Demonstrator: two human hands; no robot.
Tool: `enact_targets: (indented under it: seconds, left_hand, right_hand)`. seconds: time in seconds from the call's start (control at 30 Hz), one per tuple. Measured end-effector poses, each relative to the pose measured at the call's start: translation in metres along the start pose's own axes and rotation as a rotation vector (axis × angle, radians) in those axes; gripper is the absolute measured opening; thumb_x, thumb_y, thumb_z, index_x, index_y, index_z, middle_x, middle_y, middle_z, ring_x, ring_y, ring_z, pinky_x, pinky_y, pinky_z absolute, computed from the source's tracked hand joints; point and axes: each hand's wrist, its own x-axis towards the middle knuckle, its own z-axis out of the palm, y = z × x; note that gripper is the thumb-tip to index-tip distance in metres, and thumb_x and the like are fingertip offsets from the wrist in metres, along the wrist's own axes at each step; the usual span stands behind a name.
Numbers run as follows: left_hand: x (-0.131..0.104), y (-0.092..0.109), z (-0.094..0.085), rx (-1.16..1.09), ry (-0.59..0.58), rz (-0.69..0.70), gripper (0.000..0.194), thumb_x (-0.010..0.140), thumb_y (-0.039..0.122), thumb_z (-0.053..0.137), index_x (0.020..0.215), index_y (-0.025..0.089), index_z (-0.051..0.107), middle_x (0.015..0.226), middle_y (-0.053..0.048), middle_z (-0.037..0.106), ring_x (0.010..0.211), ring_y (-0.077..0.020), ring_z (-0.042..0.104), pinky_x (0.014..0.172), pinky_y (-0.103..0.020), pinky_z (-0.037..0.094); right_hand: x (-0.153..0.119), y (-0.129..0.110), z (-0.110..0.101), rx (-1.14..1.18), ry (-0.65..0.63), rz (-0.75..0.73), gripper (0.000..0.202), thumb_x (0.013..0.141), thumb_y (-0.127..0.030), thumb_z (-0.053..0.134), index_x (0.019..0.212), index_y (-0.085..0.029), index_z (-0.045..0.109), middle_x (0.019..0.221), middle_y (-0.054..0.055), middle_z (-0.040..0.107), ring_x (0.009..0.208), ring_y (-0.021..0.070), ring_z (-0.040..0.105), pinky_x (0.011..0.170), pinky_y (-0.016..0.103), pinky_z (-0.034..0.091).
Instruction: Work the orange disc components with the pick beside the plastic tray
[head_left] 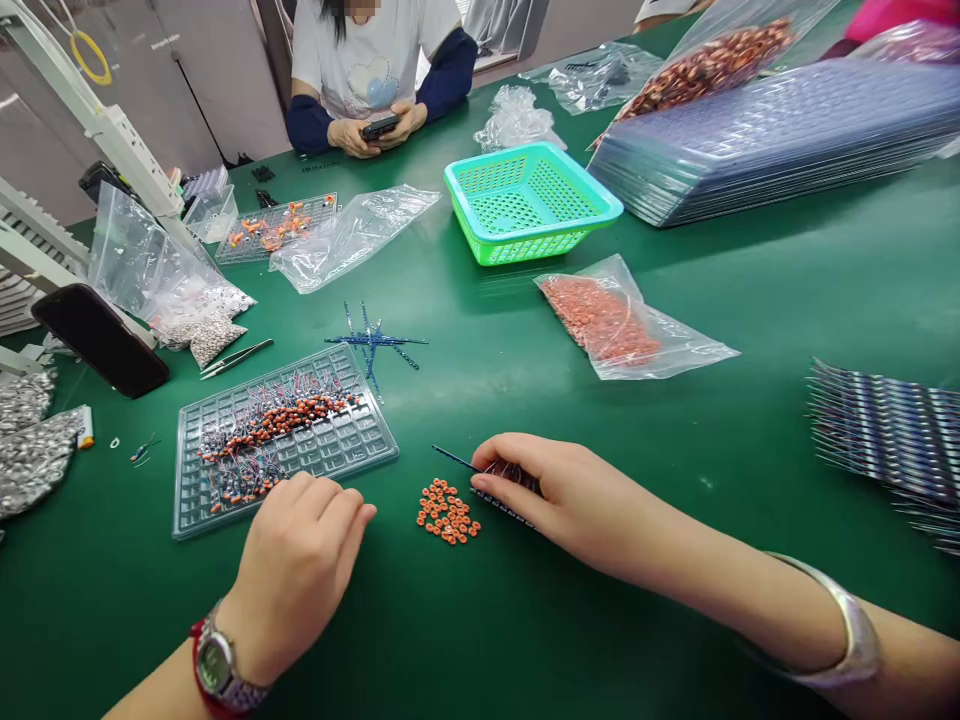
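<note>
My left hand (304, 560), with a watch at its wrist, is closed at the near edge of a clear compartment tray (352, 435). Its fingertips are turned away, so anything in them is hidden. Wired parts with orange ends (277, 425) lie in rows on that tray. My right hand (555, 490) is wrapped round a bundle of dark wired strips (525, 478), and one thin blue strip (452, 458) sticks out to the left. Between the hands, nearer the right one, small orange rings (448, 512) lie loose on the green table (420, 640).
Blue strips (375, 340) lie crossed behind the tray, near tweezers (236, 360) and a phone (101, 340). Farther back are a green basket (532, 205), a bag of orange rings (607, 320) and stacked clear trays (772, 130). Wired strips (892, 430) lie far right. A person (375, 70) sits opposite.
</note>
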Motion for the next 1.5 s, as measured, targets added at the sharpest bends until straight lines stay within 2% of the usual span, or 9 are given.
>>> enact_targets:
  seconds: [0.1,0.27,0.43,0.73,1.07,1.27,1.5]
  left_hand:
    - [0.003,0.006,0.010,-0.080,0.034,0.041,0.010,0.091,0.017,0.055,0.083,0.017,0.061,0.071,-0.001,0.060,0.066,-0.0163,0.049,0.063,-0.033,0.038]
    - [-0.004,0.002,0.019,-0.194,0.071,0.095,0.006,0.087,0.011,0.060,0.091,0.016,0.061,0.070,0.000,0.059,0.064,-0.0147,0.047,0.060,-0.031,0.038]
    - [-0.007,0.001,0.019,-0.269,0.076,0.109,0.011,0.086,0.009,0.061,0.095,0.015,0.060,0.070,0.000,0.060,0.064,-0.0141,0.047,0.059,-0.031,0.037]
    - [-0.006,0.005,0.020,-0.306,0.099,0.125,0.009,0.086,0.009,0.059,0.093,0.014,0.062,0.066,-0.001,0.059,0.059,-0.0138,0.048,0.056,-0.030,0.036]
    - [-0.007,0.006,0.021,-0.336,0.096,0.131,0.009,0.085,0.008,0.060,0.091,0.013,0.063,0.064,-0.001,0.059,0.058,-0.0144,0.047,0.054,-0.031,0.036]
    - [-0.007,0.006,0.022,-0.345,0.092,0.126,0.011,0.083,0.006,0.061,0.092,0.012,0.063,0.064,-0.002,0.059,0.058,-0.0147,0.046,0.053,-0.032,0.035]
    - [-0.006,0.006,0.022,-0.352,0.088,0.133,0.010,0.084,0.008,0.060,0.092,0.012,0.063,0.064,-0.002,0.059,0.059,-0.0147,0.047,0.053,-0.032,0.035]
  right_hand:
    - [-0.002,0.000,0.003,-0.085,0.008,-0.057,0.013,0.088,-0.026,0.046,0.078,-0.022,0.053,0.073,0.004,0.064,0.063,0.0190,0.059,0.057,0.030,0.045]
    - [-0.003,0.001,0.005,-0.134,0.006,-0.067,0.018,0.090,-0.024,0.044,0.073,-0.023,0.049,0.067,0.002,0.060,0.058,0.0173,0.055,0.053,0.028,0.044]
    - [0.000,-0.004,0.005,-0.126,0.011,-0.083,0.021,0.092,-0.022,0.044,0.071,-0.023,0.046,0.063,-0.001,0.056,0.053,0.0154,0.051,0.050,0.026,0.040]
    - [0.004,-0.006,0.004,-0.087,-0.041,-0.084,0.020,0.089,-0.020,0.047,0.069,-0.023,0.047,0.060,-0.003,0.054,0.050,0.0140,0.048,0.047,0.024,0.037]
    - [0.010,-0.011,0.006,-0.065,-0.059,-0.073,0.020,0.090,-0.020,0.049,0.069,-0.023,0.050,0.061,-0.001,0.057,0.052,0.0133,0.049,0.047,0.023,0.038]
    - [0.009,-0.008,0.002,0.017,-0.056,-0.009,0.024,0.091,-0.025,0.049,0.068,-0.023,0.048,0.059,-0.002,0.055,0.051,0.0133,0.049,0.047,0.023,0.038]
    - [0.012,-0.005,0.002,-0.025,-0.037,-0.049,0.022,0.091,-0.025,0.048,0.069,-0.022,0.050,0.062,-0.001,0.056,0.054,0.0136,0.050,0.049,0.024,0.040]
